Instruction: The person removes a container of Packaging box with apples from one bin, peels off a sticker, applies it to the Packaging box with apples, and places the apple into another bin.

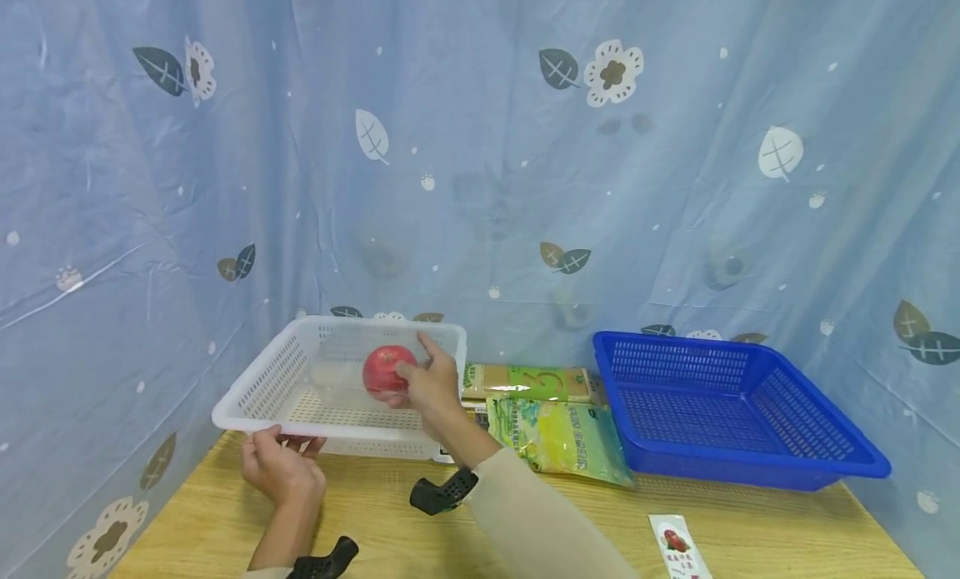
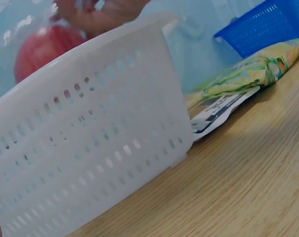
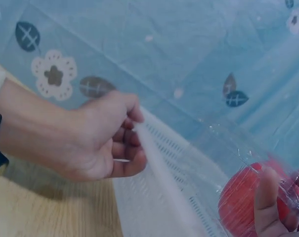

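Observation:
My left hand (image 1: 288,471) grips the near rim of a white perforated plastic basket (image 1: 352,433) by its left corner, thumb near the top of the rim and fingers curled below. Over the basket, my right hand (image 1: 435,387) holds a red, round fruit (image 1: 384,372) that looks like an apple, wrapped in a clear plastic bag (image 3: 231,148). The thumb lies against the fruit; some of the other fingers are hidden behind it. From the left wrist view, the basket's wall covers the lower part of the fruit (image 2: 45,52).
A blue perforated basket (image 1: 742,471) stands on the right of the wooden table (image 1: 390,512). Between the baskets lie a yellow-green packet (image 1: 558,437) and a flat green-and-tan package (image 1: 528,382). A fruit-printed label (image 1: 678,546) lies at the front right. A blue curtain (image 1: 480,187) hangs behind.

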The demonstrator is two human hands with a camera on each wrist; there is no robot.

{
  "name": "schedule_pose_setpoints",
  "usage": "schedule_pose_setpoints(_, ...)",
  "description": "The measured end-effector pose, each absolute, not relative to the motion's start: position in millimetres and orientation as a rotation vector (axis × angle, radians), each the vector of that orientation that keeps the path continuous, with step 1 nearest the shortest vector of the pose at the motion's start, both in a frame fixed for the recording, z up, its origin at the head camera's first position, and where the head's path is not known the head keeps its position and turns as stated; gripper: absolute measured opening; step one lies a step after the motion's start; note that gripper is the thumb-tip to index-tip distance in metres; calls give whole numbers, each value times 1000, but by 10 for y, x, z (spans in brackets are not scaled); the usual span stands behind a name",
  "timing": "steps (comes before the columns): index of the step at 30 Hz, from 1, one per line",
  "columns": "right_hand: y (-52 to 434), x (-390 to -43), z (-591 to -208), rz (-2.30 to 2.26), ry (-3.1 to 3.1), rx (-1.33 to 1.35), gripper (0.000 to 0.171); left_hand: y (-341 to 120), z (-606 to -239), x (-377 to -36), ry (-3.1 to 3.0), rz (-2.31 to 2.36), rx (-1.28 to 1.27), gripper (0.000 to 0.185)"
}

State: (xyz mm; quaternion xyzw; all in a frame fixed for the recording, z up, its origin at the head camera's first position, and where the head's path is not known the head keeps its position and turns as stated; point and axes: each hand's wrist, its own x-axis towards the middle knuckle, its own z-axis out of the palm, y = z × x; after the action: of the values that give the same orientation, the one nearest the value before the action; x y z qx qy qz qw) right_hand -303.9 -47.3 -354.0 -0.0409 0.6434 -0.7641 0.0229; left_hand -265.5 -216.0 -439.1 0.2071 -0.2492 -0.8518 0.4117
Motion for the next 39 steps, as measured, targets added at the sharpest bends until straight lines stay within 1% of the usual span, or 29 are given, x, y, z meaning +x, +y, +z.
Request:
schedule_pose_setpoints(5, -260, -2936, -3467, -2423, 1946, -186, 67, -2163, -4379, -2643, -647, -2148, 532, 10)
schedule_pose_setpoints(10, -93, -2840, -3423, -2483, 1895, -191, 65, -2194, -4371, -2635, -642, -2154, 523, 6)
schedule_pose_setpoints(13, -24, -2786, -3414, -2510, 1843, -198, 64, -2213, -4370, -2633, -642, -2142, 528, 9)
schedule_pose_setpoints(24, 347, -2544, -3426, -2550, 1718, -228, 60, -2200, -4358, -2601, -662, -2127, 553, 11)
schedule_pose_setpoints(30, 620, -2423, -3452, -2526, 1774, -255, 59, -2194, -4360, -2593, -657, -2163, 541, 8)
schedule_pose_setpoints(39, 927, -2240, -3537, -2533, 1793, -203, 59, -2182, -4347, -2587, -624, -2170, 544, 7)
